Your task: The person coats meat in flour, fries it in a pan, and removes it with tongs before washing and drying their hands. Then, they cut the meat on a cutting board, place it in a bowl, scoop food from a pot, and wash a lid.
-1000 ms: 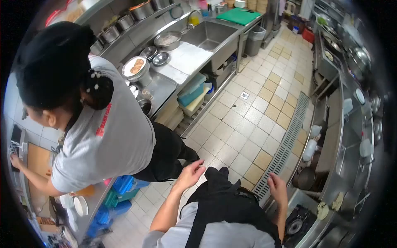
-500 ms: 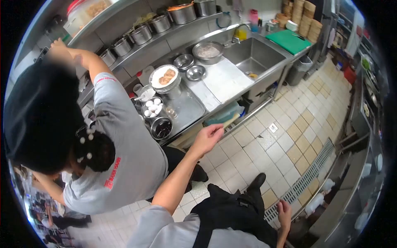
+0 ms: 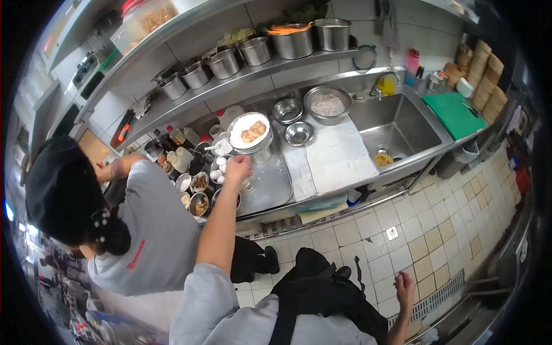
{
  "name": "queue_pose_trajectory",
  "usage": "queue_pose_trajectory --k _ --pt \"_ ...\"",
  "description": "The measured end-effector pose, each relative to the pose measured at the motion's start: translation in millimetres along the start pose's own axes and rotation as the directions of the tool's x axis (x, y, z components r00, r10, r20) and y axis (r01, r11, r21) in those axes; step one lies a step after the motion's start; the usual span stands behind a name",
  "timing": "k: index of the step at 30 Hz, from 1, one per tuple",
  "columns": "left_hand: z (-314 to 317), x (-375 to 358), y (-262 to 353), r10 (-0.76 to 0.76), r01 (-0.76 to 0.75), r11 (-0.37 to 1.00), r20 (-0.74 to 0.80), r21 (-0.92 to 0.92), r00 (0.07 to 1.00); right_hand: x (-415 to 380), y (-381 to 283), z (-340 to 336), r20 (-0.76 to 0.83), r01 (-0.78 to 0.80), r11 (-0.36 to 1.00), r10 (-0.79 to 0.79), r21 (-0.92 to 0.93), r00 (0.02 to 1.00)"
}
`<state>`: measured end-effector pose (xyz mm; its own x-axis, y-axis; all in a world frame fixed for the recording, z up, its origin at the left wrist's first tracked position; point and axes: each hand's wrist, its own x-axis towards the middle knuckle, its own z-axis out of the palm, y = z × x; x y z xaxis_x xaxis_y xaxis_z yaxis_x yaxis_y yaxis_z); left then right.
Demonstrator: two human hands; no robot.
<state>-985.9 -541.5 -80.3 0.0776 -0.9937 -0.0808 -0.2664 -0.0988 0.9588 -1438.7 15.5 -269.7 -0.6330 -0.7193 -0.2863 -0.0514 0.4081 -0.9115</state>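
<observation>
My left hand [image 3: 238,171] reaches over the steel counter, just right of a bowl of white eggs [image 3: 218,167]; its fingers are curled together and I cannot make out anything in them. Above it stands a bowl of white powder with brownish pieces on top [image 3: 249,131]. Low at the right, over the tiled floor, my right hand [image 3: 405,283] hangs by my side with its fingers curled in, and whether it holds anything is hidden.
A co-worker in a grey shirt [image 3: 155,230] stands close on the left. Beyond the counter are a sink [image 3: 402,123], a green board [image 3: 454,115] and a shelf [image 3: 253,72] with steel pots. Black shoes are on the floor.
My left hand has moved from beyond the counter's front edge to above the counter by the eggs. My view has shifted, and the co-worker's raised arm has come down.
</observation>
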Motion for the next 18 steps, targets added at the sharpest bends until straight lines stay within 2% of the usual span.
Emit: queue_pose_trajectory --k 1,3,5,7,9,10,11,12,13,15,17,18 --pt "-13.6 13.2 1.2 -0.008 0.007 1.0 -0.015 -0.003 1.0 23.6 -17.4 0.3 0.012 0.101 0.992 -0.101 -0.079 0.995" --pt "-35.9 37.6 7.9 -0.032 0.062 0.98 -0.159 0.19 0.987 58.8 -42.6 7.0 0.03 0.12 0.987 -0.117 -0.111 0.993" --pt "-48.3 56.9 15.7 -0.037 0.107 0.967 -0.287 0.233 0.957 81.2 -57.7 17.6 0.04 0.133 0.98 -0.128 -0.147 0.991" --pt "-57.1 88.3 11.5 -0.062 0.14 0.965 -0.327 0.222 0.943 90.8 -55.1 29.3 0.113 0.11 0.962 -0.084 -0.25 0.99" --pt "-66.7 118.7 3.9 -0.068 0.176 0.946 -0.364 0.272 0.929 87.4 -48.6 42.8 0.165 0.083 0.957 -0.038 -0.278 0.986" --pt "-73.2 141.9 -5.7 -0.084 0.188 0.926 -0.308 0.327 0.948 83.6 -38.4 51.8 0.181 0.082 0.971 -0.041 -0.223 0.983" --pt "-73.4 165.9 -21.1 -0.074 0.18 0.938 -0.336 0.295 0.939 79.0 -24.9 58.3 0.158 -0.042 0.981 0.072 -0.187 0.985" --pt "-70.4 175.7 -21.2 -0.045 0.158 0.939 -0.345 0.306 0.938 75.3 -4.4 59.1 0.196 -0.021 0.972 0.068 -0.233 0.978" --pt "-63.5 180.5 -15.5 -0.016 0.134 0.938 -0.349 0.318 0.937 68.7 -21.0 61.5 0.227 -0.045 0.931 0.136 -0.363 0.964" --pt "-60.8 200.8 -9.2 -0.094 0.201 0.931 -0.332 0.305 0.939 64.3 -22.2 67.5 0.22 -0.078 0.921 0.172 -0.381 0.96" --pt "-65.4 227.4 -15.9 -0.053 0.099 0.735 -0.088 0.67 0.995 66.0 -31.2 73.5 0.182 -0.116 0.922 0.194 -0.369 0.964" --pt "-65.0 233.4 -17.8 -0.05 0.104 0.722 -0.098 0.684 0.994 64.3 -43.0 80.0 0.141 -0.149 0.927 0.208 -0.345 0.968"
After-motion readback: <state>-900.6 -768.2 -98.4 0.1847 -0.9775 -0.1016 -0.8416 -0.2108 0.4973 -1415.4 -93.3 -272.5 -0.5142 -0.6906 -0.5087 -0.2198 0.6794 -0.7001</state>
